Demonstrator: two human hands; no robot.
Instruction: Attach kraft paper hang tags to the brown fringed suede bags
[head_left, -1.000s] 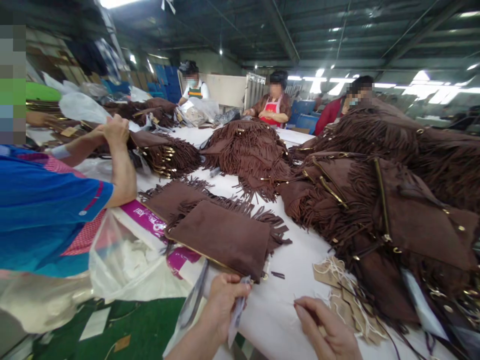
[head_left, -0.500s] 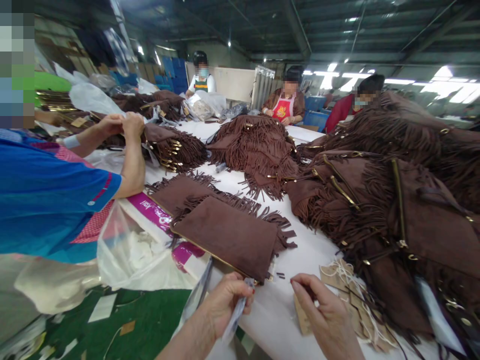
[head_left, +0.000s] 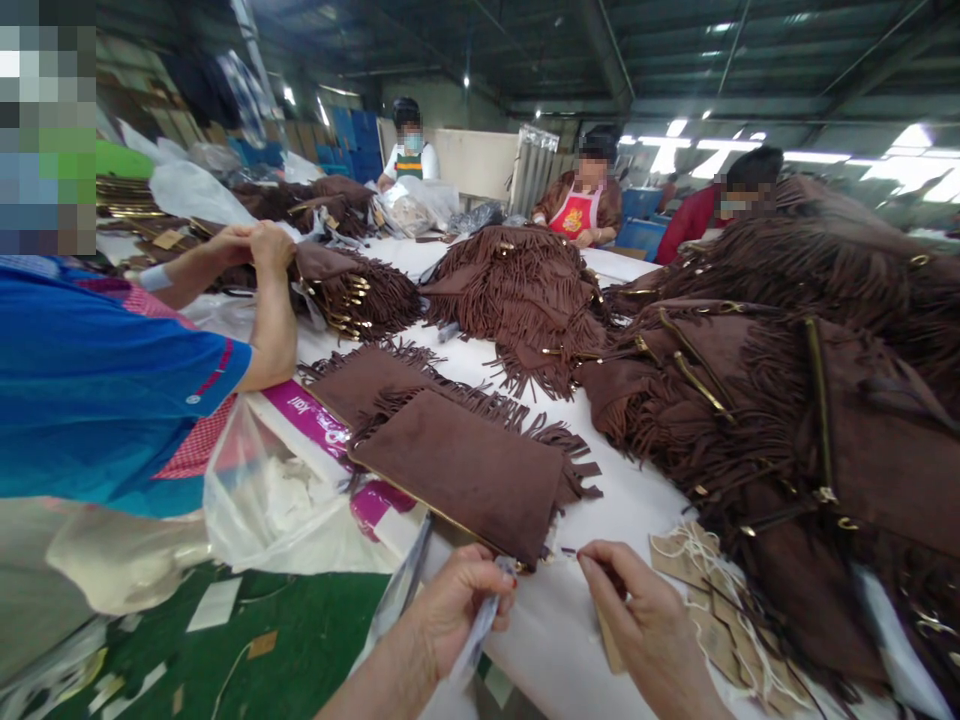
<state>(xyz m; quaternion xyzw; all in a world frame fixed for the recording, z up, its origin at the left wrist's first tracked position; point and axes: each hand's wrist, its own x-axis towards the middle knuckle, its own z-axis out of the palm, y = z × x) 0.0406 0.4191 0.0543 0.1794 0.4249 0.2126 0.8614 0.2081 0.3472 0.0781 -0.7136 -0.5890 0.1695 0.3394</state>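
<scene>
A flat brown suede fringed bag (head_left: 457, 470) with a gold edge lies on the white table (head_left: 555, 610) just in front of me. My left hand (head_left: 461, 600) is closed round a clear plastic strip or small packet at the bag's near corner. My right hand (head_left: 641, 625) is closed in a pinch beside that corner, holding a brown card tag with a string. A heap of brown card tags with white strings (head_left: 712, 610) lies just right of my right hand.
Big piles of brown fringed bags (head_left: 787, 400) fill the right and middle of the table. A person in a blue shirt (head_left: 97, 390) works at my left over another pile. A clear plastic bag (head_left: 277, 500) and a pink box (head_left: 315, 425) sit left. Three people work at the far end.
My right hand has moved left from the tag heap to the bag's near corner, carrying a tag. My left hand stays closed at that corner. The view has shifted slightly.
</scene>
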